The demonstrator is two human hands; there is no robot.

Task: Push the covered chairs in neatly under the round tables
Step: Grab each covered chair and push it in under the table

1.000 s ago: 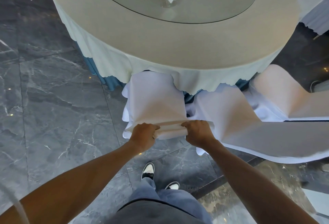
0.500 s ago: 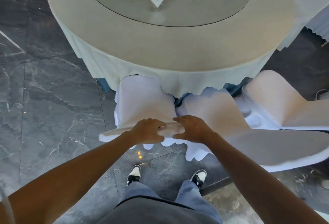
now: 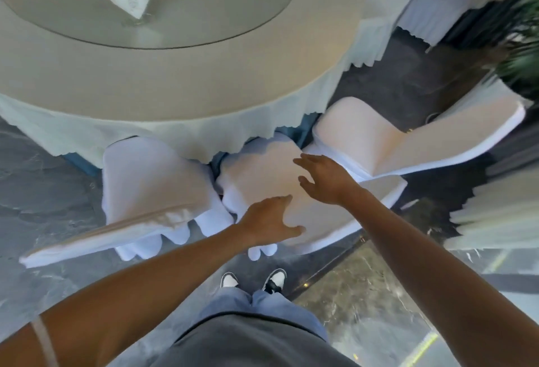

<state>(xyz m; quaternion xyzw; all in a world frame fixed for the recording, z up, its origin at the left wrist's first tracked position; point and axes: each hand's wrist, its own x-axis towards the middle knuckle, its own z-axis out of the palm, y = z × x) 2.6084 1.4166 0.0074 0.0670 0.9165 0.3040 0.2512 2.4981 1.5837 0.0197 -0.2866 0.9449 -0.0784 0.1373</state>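
Three covered chairs sit at the round table (image 3: 175, 80); both hands, left hand (image 3: 269, 219) and right hand (image 3: 325, 178), open over the middle chair (image 3: 262, 171), whose loose, slippery cover probably wants a grip on the stiff backrest top.

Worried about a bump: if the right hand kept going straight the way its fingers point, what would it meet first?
Probably the middle chair's covered seat, then the tablecloth's hanging edge; the right hand is open, and depth is unclear.

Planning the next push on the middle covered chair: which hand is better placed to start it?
Probably the left hand: it is at the near top edge of the middle chair's backrest, where a push would start. The right hand, fingers spread, is farther on over the chair.
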